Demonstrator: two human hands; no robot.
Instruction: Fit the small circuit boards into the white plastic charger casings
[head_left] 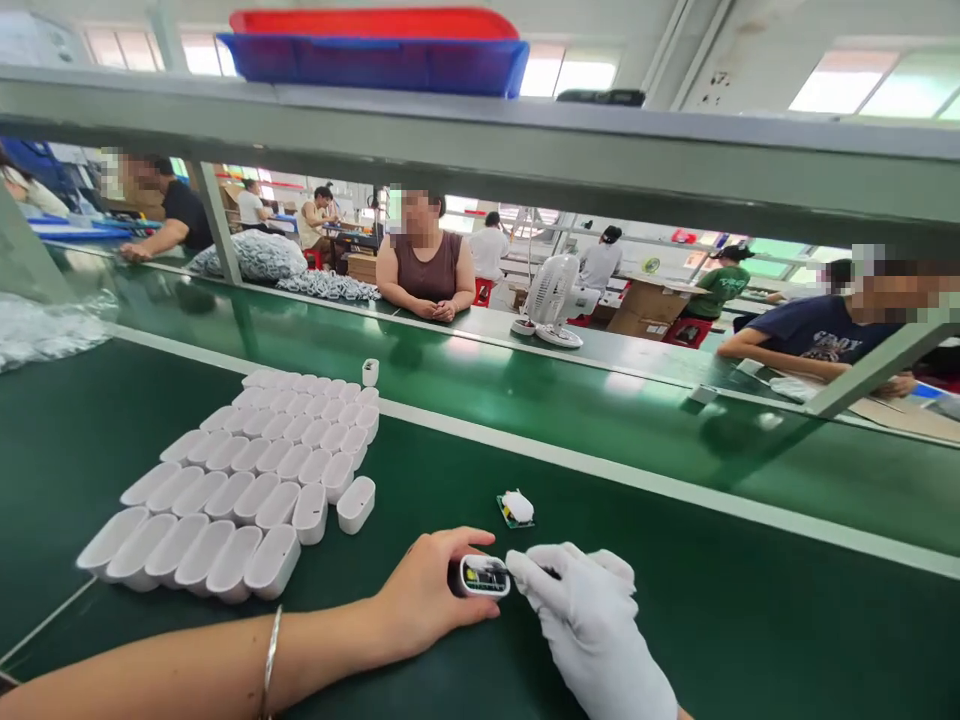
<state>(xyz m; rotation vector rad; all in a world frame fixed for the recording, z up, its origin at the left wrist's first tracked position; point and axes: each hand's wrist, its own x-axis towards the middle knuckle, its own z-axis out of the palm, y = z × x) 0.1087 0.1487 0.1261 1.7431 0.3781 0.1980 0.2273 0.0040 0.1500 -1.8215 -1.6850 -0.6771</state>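
Note:
My left hand (427, 590), bare with a bracelet at the wrist, grips a small white oval plastic housing (463, 588) between thumb and fingers. Inside its opening show a circuit board (486, 578) and a yellow part. My right hand (577, 610) wears a white glove and is closed in a pinch at the housing's right rim. A thin dark tool (553, 573) shows partly between its fingers; its exact kind is hidden. Just beyond my hands lies a loose circuit board (517, 508) with a white piece on top.
Rows of white oval housings (225, 490) stand at left, with one apart (356, 505). Another small housing (370, 372) sits on the green conveyor belt (450, 370). A shelf (450, 130) crosses overhead. Across the belt are a white fan (553, 300) and several people.

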